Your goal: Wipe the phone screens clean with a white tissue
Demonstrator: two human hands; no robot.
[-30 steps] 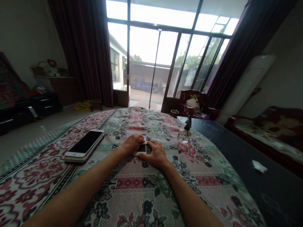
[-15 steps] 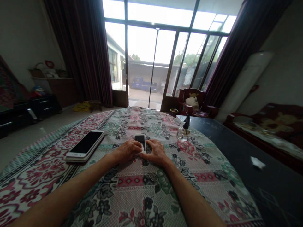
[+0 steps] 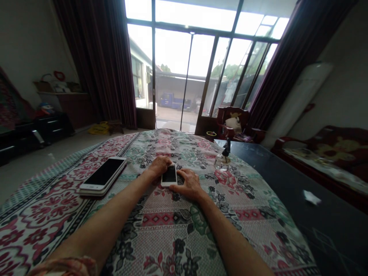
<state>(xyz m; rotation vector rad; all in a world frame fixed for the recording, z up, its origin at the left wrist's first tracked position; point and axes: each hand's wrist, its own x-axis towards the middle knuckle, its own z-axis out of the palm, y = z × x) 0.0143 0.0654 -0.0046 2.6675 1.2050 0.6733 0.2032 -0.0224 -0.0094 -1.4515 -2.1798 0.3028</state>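
A white smartphone [image 3: 169, 176] with a dark screen lies face up on the patterned tablecloth [image 3: 161, 237]. My right hand [image 3: 189, 184] grips it along the right side, thumb at the lower corner and fingers at the upper edge. Over the phone's top end, my left hand [image 3: 160, 165] is closed with its fingertips pressed down. A bit of white, apparently a wipe, shows under those fingertips; most of it is hidden. To the left rests a stack of larger phones [image 3: 105, 174], the top one white-framed with a black screen.
A clear spray bottle [image 3: 222, 161] with a black nozzle stands on the cloth at right. On the dark table [image 3: 276, 172] beyond lies a crumpled white piece [image 3: 312, 197]. Wooden seats [image 3: 330, 153] stand at right, and a glass door [image 3: 178, 84] is ahead.
My left hand has slid up and away from the lower part of the phone to its top end, uncovering the screen. My right hand keeps its hold on the phone's side.
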